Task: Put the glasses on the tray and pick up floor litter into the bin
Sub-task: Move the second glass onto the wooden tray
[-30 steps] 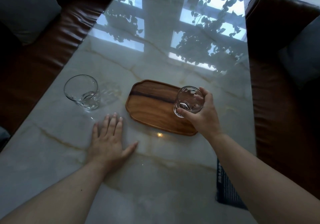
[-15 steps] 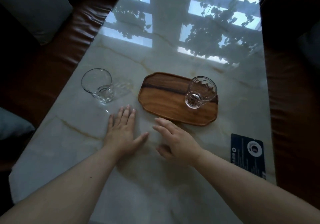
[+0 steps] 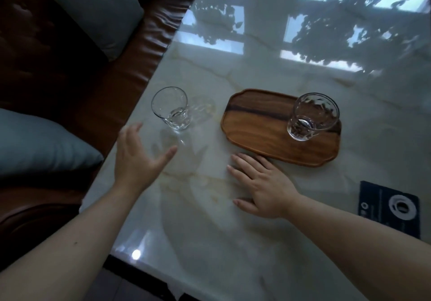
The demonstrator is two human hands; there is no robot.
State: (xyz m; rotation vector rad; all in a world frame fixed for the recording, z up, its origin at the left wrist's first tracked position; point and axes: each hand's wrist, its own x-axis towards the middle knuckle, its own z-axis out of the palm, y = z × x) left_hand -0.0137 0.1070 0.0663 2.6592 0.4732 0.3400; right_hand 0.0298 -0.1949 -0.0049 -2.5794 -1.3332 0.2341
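Head: plain glass (image 3: 172, 109) just beyond left hand (image 3: 137, 158).

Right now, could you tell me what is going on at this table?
A person is clearing glasses onto a wooden tray. One glass already stands on it. The left hand, open, reaches toward the second glass, which sits on the table left of the tray. The right hand lies flat, empty.

Dark card (image 3: 389, 208) on table: white ring logo; print too small to read
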